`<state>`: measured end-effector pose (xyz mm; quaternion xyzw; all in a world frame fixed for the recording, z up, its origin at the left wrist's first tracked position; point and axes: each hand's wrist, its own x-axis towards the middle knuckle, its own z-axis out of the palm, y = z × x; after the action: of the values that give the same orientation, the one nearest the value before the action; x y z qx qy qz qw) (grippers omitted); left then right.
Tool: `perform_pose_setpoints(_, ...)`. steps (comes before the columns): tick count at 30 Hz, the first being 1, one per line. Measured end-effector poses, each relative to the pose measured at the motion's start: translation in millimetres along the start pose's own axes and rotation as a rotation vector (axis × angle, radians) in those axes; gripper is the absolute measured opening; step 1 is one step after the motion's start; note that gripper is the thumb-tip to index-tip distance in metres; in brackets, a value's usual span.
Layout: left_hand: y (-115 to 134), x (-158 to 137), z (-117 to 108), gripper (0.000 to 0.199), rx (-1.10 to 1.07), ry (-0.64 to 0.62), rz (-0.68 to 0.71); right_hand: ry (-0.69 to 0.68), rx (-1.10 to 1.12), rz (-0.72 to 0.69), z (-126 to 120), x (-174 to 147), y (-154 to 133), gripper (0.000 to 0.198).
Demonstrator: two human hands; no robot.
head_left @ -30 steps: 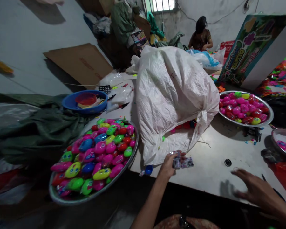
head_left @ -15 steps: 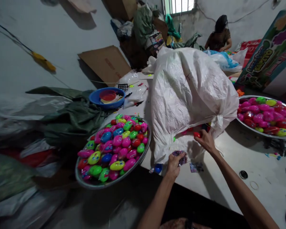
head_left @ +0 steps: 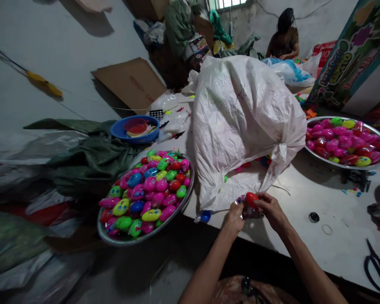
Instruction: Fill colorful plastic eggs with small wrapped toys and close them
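Near the table's front edge, my left hand [head_left: 235, 216] is closed on a small shiny printed plastic wrapper [head_left: 255, 214]. My right hand [head_left: 271, 210] pinches a red plastic egg [head_left: 251, 199], which is at the wrapper's upper edge; whether it is inside I cannot tell. Behind both hands bulges a large white woven sack [head_left: 240, 114], its mouth facing me with a few coloured pieces showing. A blue egg [head_left: 205, 216] lies by the sack's near left corner. To the left, a metal basin [head_left: 105, 237] is heaped with wrapped eggs in pink, green, yellow, red and blue.
A second basin [head_left: 332, 165] of wrapped eggs stands at the right. Scissors [head_left: 376, 268], a black ring [head_left: 313, 217] and a rubber band [head_left: 327, 229] lie on the table [head_left: 294, 236]. Back left is a blue tub [head_left: 150, 137]. Another person [head_left: 285, 40] sits at the far end.
My right hand has brought the red egg from the sack's mouth down to the wrapper in my left hand. The camera view has shifted slightly.
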<state>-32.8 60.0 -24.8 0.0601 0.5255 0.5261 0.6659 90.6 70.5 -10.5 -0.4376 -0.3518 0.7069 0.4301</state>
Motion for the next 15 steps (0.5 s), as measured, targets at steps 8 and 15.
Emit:
perform_pose_setpoints(8, -4.0, 0.3, -11.4, 0.028, 0.073, -0.042, 0.095, 0.181, 0.090, -0.072, -5.9, -0.5, 8.4, 0.024)
perform_pose_setpoints(15, -3.0, -0.9, -12.4, 0.038, 0.256, 0.070, 0.303, 0.190, -0.103, -0.115, -11.4, -8.2, -0.6, 0.031)
